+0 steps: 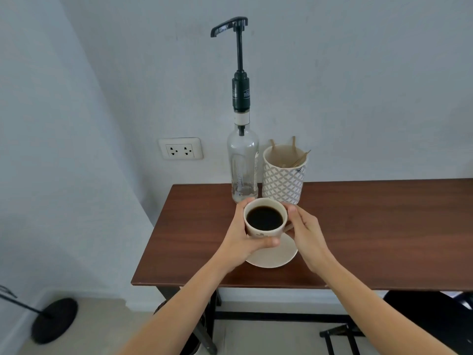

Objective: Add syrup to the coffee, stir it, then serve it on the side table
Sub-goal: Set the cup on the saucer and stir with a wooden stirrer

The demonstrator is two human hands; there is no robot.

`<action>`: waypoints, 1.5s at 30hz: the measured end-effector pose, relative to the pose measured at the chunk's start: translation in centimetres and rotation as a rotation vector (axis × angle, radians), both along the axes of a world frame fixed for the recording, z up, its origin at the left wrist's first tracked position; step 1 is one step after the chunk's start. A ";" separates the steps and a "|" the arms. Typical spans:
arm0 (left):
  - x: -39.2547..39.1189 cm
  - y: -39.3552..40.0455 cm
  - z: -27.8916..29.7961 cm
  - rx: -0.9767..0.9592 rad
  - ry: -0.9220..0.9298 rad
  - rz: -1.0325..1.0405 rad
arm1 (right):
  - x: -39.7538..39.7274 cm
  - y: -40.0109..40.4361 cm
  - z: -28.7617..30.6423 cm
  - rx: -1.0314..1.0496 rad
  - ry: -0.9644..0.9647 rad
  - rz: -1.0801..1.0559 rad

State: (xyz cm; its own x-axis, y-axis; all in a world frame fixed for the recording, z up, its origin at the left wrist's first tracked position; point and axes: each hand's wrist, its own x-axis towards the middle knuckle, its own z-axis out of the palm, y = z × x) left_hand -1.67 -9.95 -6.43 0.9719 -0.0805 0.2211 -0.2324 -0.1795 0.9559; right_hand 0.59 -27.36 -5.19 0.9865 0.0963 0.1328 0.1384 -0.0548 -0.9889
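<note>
While both hands clamp the coffee cup (265,218) at frame centre, left hand (240,242) wrapped round its left wall with thumb across the front, right hand (305,234) gripping the handle side, the pump spout (229,26) sits far up, top centre, pointing left, straight above the upright syrup bottle (242,165) just behind the cup. Likely next move: raise cup under spout; both hands equally near. Count: one cup, one saucer (277,254), one bottle, one patterned holder (283,175) with several wooden stirrers (294,143), one table (371,226).

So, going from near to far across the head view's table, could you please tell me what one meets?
Saucer → coffee cup, held by both hands → syrup bottle and patterned stirrer holder, side by side at the wall.
</note>
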 end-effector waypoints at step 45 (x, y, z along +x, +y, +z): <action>-1.2 0.2 -1.0 0.297 0.022 0.065 | 2.2 -4.0 13.3 -0.158 -0.549 -0.145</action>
